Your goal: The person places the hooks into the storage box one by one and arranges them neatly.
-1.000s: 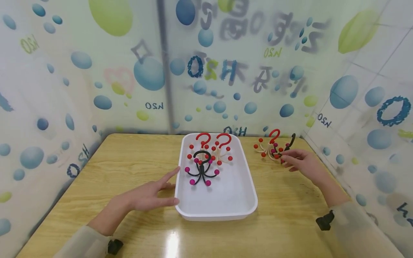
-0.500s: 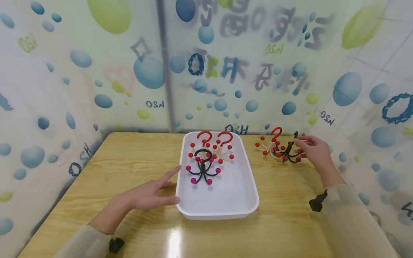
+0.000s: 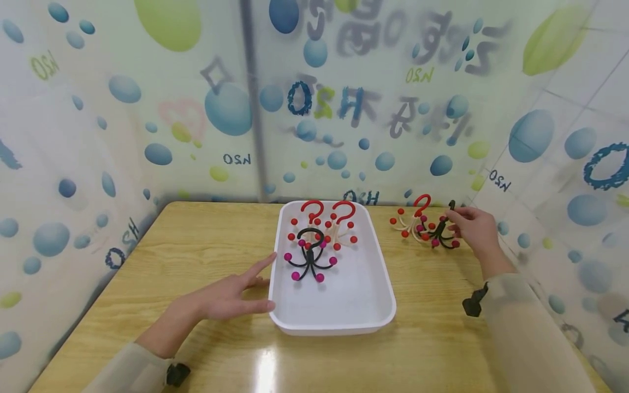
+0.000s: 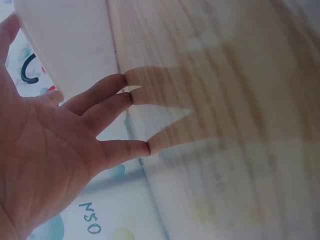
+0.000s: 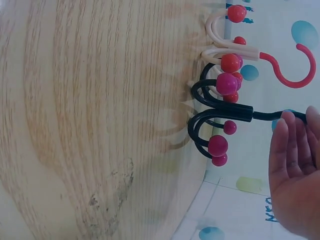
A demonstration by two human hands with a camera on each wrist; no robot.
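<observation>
At the table's right rear, my right hand [image 3: 474,229] pinches the upper hook of a black multi-arm hanger [image 3: 440,226]. In the right wrist view this black hanger [image 5: 235,111] stands on curved arms tipped with magenta balls. Right beside it is a beige hanger [image 5: 245,50] with a red hook and red balls. My left hand [image 3: 221,297], fingers spread and fairly straight, touches the left rim of a white tray [image 3: 354,305]. Inside the tray stand a black hanger [image 3: 309,257] and, behind it, two beige hangers with red hooks, partly overlapping.
The wooden table [image 3: 206,234] is enclosed by patterned walls [image 3: 187,120] at the back and both sides. The tray stands near the middle, reaching almost to the back edge. The two hangers at the right stand close to the back wall.
My right hand has moved rightward and up from the black hanger's arms to its hook, and that hanger now stands more upright. My left hand stays at the tray.
</observation>
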